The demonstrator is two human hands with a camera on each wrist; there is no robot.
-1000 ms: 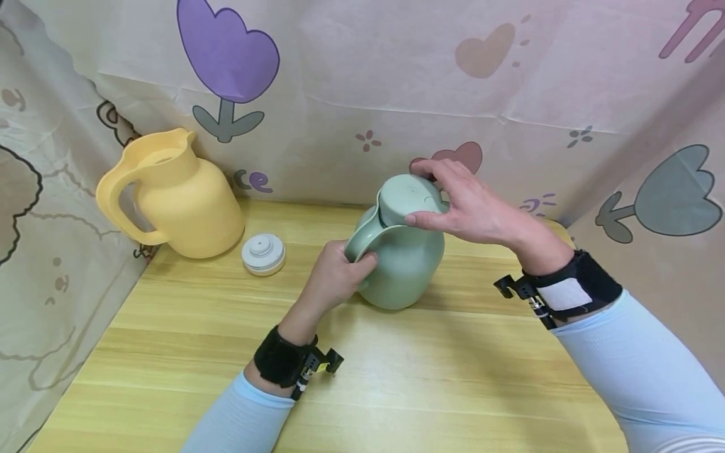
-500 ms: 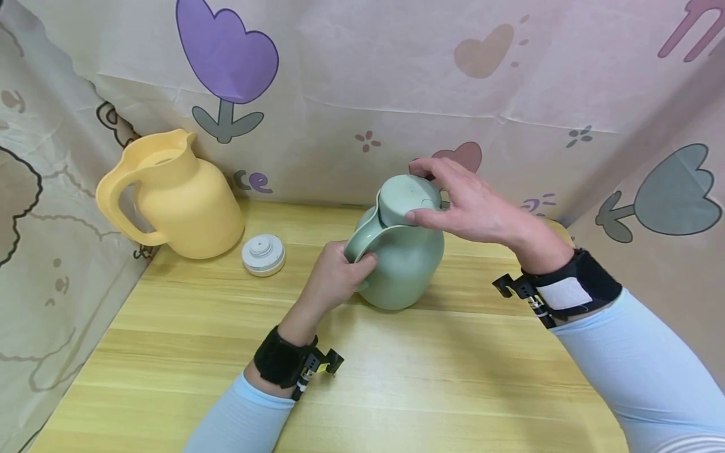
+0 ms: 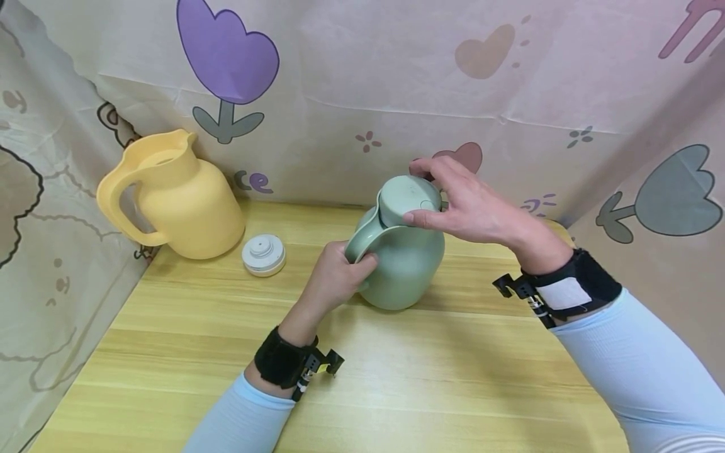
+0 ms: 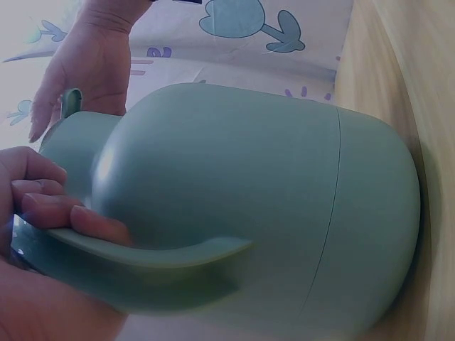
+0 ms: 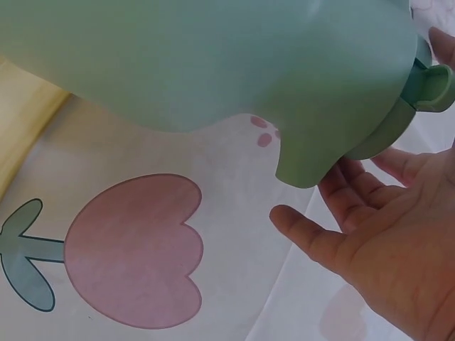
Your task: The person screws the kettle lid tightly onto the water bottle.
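Note:
A pale green thermos jug (image 3: 404, 270) stands on the wooden table, its handle turned toward the near left. My left hand (image 3: 334, 274) grips that handle; in the left wrist view, fingers curl over the handle (image 4: 163, 257). On top of the jug is a round green lid (image 3: 404, 196) seated in the mouth. My right hand (image 3: 472, 206) holds the lid from the right, thumb on the near side and fingers on the far side. The right wrist view has the right hand (image 5: 398, 234) below the spout (image 5: 306, 160), with a small tab (image 5: 435, 87) sticking out from the lid.
A yellow jug (image 3: 192, 201) stands at the back left with its handle toward the left. Between the two jugs lies a round white stopper (image 3: 263, 253). A printed cloth (image 3: 340, 75) hangs behind the wooden table (image 3: 396, 384) and along its sides.

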